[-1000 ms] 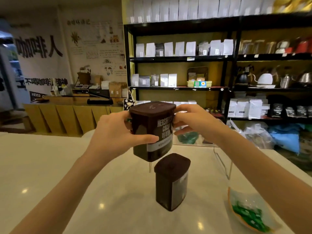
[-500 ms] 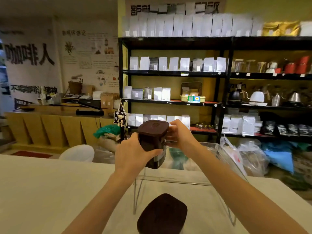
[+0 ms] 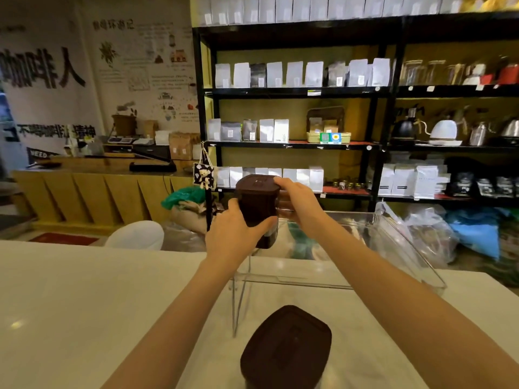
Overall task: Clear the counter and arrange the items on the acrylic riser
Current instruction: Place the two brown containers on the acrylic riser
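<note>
Both hands grip a dark brown cocoa tin [image 3: 257, 203] at the far left corner of the clear acrylic riser [image 3: 337, 284]. My left hand [image 3: 233, 234] wraps its near side and my right hand [image 3: 297, 203] holds its lid edge and far side. The tin's base is at the riser's top; whether it rests there I cannot tell. A second brown cocoa tin [image 3: 286, 346] stands on the white counter [image 3: 84, 304] close in front of me, below the riser.
Black shelves [image 3: 376, 91] with white bags and kettles fill the wall behind the counter. Plastic bags [image 3: 427, 234] lie on the floor past the riser's right end. A white stool top [image 3: 137, 234] shows beyond the counter's far edge.
The held tin has moved away from me and down onto the riser's left corner. My view has risen, so the second tin now sits at the bottom edge.
</note>
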A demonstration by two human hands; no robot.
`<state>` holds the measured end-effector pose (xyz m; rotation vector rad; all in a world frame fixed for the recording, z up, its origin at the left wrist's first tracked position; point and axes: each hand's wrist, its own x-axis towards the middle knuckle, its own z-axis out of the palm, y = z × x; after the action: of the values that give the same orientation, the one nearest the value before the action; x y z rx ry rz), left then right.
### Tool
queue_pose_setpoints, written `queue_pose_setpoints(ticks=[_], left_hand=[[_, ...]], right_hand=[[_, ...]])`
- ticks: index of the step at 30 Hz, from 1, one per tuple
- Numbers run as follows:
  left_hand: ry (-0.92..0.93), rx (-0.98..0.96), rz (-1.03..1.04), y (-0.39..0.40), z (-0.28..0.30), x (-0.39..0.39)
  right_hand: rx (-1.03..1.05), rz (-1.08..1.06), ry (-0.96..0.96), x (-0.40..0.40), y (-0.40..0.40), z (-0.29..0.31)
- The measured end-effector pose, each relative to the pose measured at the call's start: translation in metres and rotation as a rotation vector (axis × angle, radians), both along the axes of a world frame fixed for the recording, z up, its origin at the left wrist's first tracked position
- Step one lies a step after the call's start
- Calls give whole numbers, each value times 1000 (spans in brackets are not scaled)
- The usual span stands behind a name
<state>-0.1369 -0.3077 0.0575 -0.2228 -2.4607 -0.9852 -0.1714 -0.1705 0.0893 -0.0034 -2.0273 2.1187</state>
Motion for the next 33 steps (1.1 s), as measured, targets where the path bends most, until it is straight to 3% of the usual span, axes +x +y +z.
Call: queue_pose_setpoints(ticks=[5, 33], left_hand=[[-179, 158, -137, -1, 1, -9], [-169, -97, -33, -1, 14, -20]], right_hand=[[-55, -5, 19, -8, -3, -6], [95, 7, 42, 2, -9, -13]])
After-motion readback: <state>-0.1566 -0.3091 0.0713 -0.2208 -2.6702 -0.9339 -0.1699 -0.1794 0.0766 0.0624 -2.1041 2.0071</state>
